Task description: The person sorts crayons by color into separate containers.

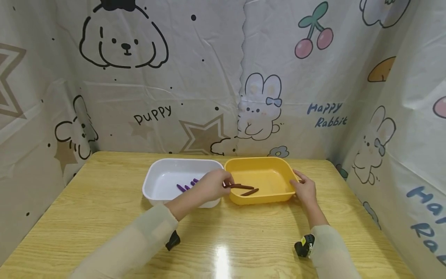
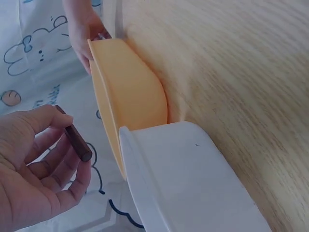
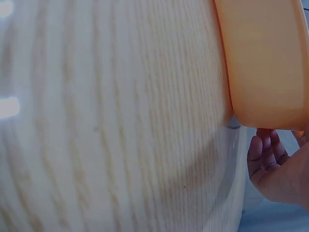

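Note:
My left hand [image 1: 212, 188] pinches a short, dark brown stick [image 2: 78, 143] with a flat round end, between thumb and fingers. In the head view this hand is over the meeting rims of a white basin [image 1: 148, 186] and a yellow basin [image 1: 258, 199]. Another brown stick [image 1: 250, 192] lies inside the yellow basin. Several purple sticks [image 1: 181, 188] lie in the white basin, partly hidden behind my left hand and forearm. At the yellow basin's right end, my right hand [image 1: 304, 189] grips the rim, thumb inside and fingers outside.
Both basins stand side by side near the back of a wood-grain table [image 1: 240, 236]. A printed cloth [image 1: 209, 89] hangs behind the table and along both sides. Small black devices [image 1: 304, 246] are worn at the wrists.

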`<state>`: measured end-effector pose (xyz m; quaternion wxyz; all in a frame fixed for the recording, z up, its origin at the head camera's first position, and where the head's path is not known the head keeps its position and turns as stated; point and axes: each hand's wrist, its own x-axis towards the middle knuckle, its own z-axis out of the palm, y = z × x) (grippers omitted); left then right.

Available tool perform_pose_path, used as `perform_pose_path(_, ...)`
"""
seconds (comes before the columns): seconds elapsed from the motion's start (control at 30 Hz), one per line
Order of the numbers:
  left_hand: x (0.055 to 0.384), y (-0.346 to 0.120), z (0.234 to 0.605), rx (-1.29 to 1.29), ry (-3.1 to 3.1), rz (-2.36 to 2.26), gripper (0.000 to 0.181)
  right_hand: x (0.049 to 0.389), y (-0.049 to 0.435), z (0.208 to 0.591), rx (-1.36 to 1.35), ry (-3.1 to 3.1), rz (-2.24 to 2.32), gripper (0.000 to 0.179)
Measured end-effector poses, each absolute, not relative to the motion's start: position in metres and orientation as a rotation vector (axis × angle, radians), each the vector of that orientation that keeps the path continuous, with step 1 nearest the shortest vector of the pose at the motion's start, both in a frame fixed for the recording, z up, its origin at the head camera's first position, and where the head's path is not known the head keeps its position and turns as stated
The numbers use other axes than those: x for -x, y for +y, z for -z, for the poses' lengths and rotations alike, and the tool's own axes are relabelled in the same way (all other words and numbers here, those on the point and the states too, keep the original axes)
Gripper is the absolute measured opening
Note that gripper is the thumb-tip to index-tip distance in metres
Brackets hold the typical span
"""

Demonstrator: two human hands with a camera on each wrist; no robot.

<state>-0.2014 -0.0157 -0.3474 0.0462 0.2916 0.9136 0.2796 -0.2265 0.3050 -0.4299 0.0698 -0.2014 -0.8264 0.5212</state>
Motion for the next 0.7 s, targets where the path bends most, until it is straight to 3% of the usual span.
perform_pose_path(0.7, 0.240, 0.011, 0.352, -0.841, 2.825, -0.880, 0.016, 0.229, 0.306, 0.432, 0.627, -2.488, -1.580, 0.048)
